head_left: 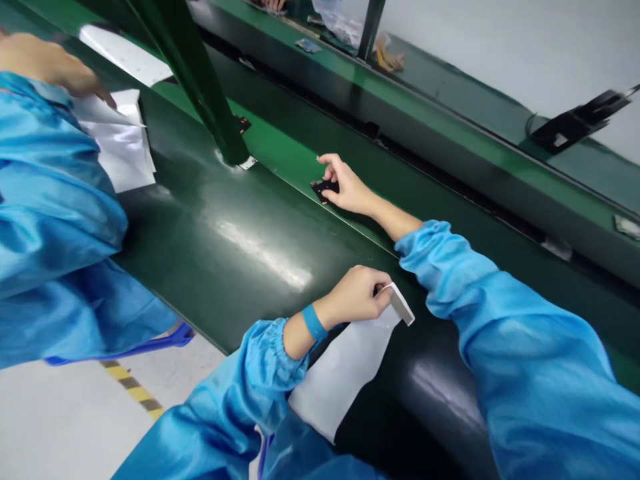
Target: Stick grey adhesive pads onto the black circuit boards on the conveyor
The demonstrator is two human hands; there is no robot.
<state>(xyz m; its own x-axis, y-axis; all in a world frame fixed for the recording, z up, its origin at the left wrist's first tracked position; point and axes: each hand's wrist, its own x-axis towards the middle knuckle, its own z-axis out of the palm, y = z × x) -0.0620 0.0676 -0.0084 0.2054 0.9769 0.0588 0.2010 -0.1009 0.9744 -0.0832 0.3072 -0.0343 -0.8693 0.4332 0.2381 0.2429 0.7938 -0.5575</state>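
My right hand point(347, 189) reaches over the green belt. Its thumb and curled fingers are at a small black circuit board point(317, 189), with the index finger lifted away. Whether the board is raised off the belt is hard to tell. Nearer to me, my left hand point(357, 293), with a blue band at the wrist, pinches the end of a thin white bag point(345, 377). A stiff white-edged strip point(403, 305) stands at that end, beside the fingertips; I cannot tell if it belongs to the bag. The bag hangs down over the dark green tabletop point(200, 287).
A slanting green post point(200, 87) stands at the belt's near edge, with another dark board point(243, 124) behind it. At left, a co-worker's hand point(60, 67) rests on white bags point(127, 150). A black device point(575, 123) sits on the far ledge.
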